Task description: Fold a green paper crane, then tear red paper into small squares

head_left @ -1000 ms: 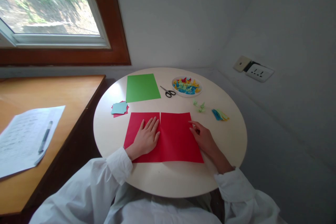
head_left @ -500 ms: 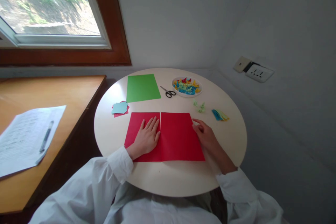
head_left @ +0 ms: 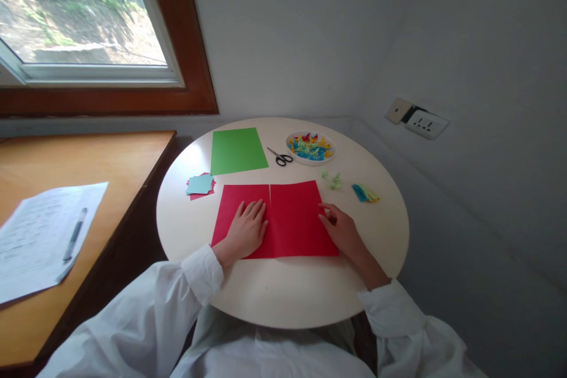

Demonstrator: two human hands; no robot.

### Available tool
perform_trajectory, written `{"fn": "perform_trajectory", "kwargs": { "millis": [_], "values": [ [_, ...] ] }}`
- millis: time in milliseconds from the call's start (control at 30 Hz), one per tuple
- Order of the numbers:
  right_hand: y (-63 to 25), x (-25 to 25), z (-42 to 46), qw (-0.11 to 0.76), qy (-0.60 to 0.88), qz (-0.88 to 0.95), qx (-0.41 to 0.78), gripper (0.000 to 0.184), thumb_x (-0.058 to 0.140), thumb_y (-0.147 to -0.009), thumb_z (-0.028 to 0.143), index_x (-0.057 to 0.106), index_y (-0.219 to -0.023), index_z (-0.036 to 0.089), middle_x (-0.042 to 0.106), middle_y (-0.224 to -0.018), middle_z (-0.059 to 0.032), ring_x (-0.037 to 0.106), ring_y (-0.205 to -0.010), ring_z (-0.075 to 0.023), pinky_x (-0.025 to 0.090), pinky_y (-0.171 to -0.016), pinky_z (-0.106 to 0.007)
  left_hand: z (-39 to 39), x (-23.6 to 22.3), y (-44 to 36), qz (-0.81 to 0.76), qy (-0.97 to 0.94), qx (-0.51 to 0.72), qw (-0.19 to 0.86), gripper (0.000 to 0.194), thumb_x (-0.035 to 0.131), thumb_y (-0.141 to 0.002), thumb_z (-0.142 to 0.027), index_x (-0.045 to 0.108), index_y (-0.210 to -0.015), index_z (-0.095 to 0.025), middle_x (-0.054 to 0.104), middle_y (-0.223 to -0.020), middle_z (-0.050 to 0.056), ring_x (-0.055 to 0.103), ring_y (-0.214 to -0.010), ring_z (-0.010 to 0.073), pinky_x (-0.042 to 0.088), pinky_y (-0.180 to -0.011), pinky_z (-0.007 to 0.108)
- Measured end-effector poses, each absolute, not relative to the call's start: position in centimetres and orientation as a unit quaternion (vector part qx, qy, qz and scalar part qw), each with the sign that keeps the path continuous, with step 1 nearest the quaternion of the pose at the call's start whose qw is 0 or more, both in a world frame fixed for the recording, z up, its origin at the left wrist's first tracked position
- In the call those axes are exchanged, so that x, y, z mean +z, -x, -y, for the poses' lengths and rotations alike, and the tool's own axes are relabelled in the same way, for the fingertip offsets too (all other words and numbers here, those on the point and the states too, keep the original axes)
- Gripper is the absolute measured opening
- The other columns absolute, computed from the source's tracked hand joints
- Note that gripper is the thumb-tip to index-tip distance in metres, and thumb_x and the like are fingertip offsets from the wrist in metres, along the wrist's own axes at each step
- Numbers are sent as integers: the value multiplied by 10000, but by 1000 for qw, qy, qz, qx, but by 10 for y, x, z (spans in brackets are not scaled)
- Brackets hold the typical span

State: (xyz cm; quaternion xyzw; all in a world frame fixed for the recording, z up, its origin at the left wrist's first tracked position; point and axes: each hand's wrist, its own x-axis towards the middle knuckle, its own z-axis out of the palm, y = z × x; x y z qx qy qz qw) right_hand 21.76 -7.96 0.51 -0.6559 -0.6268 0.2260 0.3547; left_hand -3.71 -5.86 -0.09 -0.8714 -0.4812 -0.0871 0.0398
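A sheet of red paper (head_left: 296,221) lies on the round white table, with a crease down its middle and a narrow slit at the far end of that crease. On its left half my left hand (head_left: 245,229) rests flat, fingers spread. My right hand (head_left: 342,230) is at the right edge, thumb and forefinger closing on the paper's rim; its other fingers are curled and partly hidden. Beyond the paper are black-handled scissors (head_left: 280,157) and a sheet of green paper (head_left: 239,150).
A white dish (head_left: 290,155) holds many small coloured paper pieces. Light green folded bits (head_left: 331,181) and blue and yellow paper pieces (head_left: 365,193) lie at right. Small light-blue and red squares (head_left: 200,184) are stacked left. A wooden desk (head_left: 133,156) bears written sheets (head_left: 39,242) and a pen (head_left: 75,235).
The red paper has slid a little away from my body, its right half now reaching slightly farther. Both hands stay at it; the right has shifted slightly left with the edge.
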Motion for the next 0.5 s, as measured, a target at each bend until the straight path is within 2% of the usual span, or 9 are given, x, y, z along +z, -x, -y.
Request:
{"fn": "perform_trajectory", "kwargs": {
  "millis": [100,167,333,500],
  "values": [
    [-217,3,80,342,657,642,201,350,460,-811,334,617,-1076,169,648,-757,-61,582,-656,-174,453,-626,-297,63,-10,41,488,868,-83,40,532,218,-950,-368,295,-1415,-121,343,-1464,107,280,-1361,251,202,-1109,503],
    [-217,1,81,339,651,650,198,338,453,-819,324,617,-1073,174,668,-806,-75,602,-696,-181,466,-651,-305,64,-15,43,488,868,-82,42,549,190,-951,-390,256,-1431,-134,311,-1480,94,247,-1376,243,179,-1116,509],
    [-218,-3,82,342,641,655,206,319,442,-818,287,626,-1050,169,685,-1000,-120,631,-873,-215,478,-784,-360,63,-15,43,490,868,-76,36,555,169,-952,-404,249,-1435,-144,293,-1487,91,232,-1383,237,137,-1124,512],
    [-219,-4,83,346,638,655,212,317,437,-816,283,629,-1038,162,682,-1029,-129,630,-919,-228,473,-821,-387,64,-13,43,491,867,-76,36,549,180,-952,-396,241,-1438,-150,278,-1493,95,234,-1382,234,123,-1123,520]
  ]
}}
